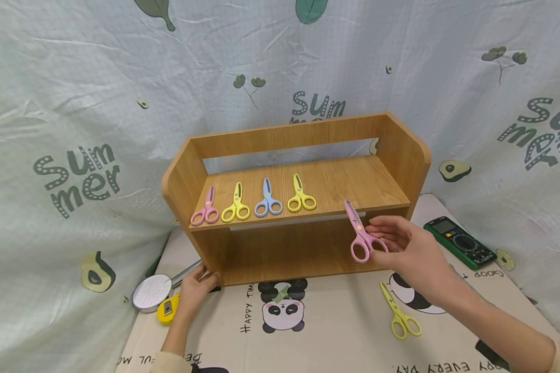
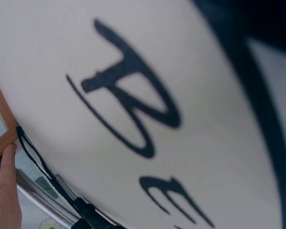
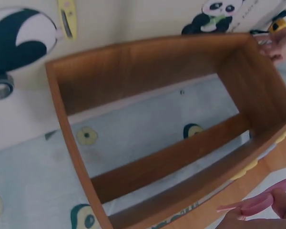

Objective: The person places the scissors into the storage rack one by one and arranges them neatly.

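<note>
My right hand (image 1: pixel 413 254) pinches pink scissors (image 1: pixel 360 237) by the handle loops, their closed blades pointing up at the front edge of the upper board. The two-tier wooden shelf (image 1: pixel 280 254) stands on the table. Along its upper board, from the left, lie pink scissors (image 1: pixel 209 201), yellow scissors (image 1: pixel 237 202), blue scissors (image 1: pixel 267 197) and another yellow pair (image 1: pixel 298 192). At the shelf's lower left corner my left hand (image 1: pixel 196 292) rests against the wood, its visible fingers fairly straight in the left wrist view. More yellow scissors (image 1: pixel 393 305) lie on the table below my right forearm.
Right of the shelf lies a green-and-black multimeter (image 1: pixel 462 242). A yellow tape measure (image 1: pixel 167 310) and a round white-faced object (image 1: pixel 151 292) sit by my left hand, near a metal bar (image 1: pixel 184 272). A printed curtain (image 1: pixel 261 52) hangs behind the shelf.
</note>
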Demonstrator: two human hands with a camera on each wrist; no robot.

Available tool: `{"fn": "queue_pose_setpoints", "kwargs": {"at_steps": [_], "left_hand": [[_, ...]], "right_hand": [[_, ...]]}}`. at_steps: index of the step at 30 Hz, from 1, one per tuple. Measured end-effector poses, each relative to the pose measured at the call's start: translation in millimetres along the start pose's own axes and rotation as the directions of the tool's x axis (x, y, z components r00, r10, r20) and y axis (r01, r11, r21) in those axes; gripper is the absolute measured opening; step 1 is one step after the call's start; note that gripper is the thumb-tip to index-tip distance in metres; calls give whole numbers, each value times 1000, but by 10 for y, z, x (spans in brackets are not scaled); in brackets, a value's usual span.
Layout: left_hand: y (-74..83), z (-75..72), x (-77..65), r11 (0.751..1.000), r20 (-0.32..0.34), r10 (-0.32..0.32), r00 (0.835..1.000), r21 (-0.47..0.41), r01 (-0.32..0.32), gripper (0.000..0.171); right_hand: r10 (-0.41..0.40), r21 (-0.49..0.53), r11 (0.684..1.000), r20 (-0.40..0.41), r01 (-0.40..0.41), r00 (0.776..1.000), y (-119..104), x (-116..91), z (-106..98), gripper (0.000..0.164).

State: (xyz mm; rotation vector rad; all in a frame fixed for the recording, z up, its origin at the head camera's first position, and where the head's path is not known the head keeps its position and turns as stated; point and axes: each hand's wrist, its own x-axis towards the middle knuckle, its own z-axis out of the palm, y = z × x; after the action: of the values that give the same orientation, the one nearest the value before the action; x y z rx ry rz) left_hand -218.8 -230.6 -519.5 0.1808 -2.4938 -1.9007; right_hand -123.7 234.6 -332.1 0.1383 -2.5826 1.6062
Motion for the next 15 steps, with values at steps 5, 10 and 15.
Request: {"fn": "queue_pose_setpoints", "kwargs": {"at_steps": [5, 10, 15], "left_hand": [[2, -4, -8, 1000, -1, -1, 1000, 7, 1, 67], [3, -6, -13, 1000, 2, -1, 1000, 20, 0, 66], [-1, -5, -10, 1000, 9, 1, 1000, 0, -1, 67]], "right_hand": [[-23, 14, 1000, 9, 23, 1000, -189, 255, -23, 62], [-5, 9, 1000, 20, 4, 1000, -316, 511, -14, 61], [6, -18, 1000, 18, -5, 1000, -409, 776, 19, 57]]}}
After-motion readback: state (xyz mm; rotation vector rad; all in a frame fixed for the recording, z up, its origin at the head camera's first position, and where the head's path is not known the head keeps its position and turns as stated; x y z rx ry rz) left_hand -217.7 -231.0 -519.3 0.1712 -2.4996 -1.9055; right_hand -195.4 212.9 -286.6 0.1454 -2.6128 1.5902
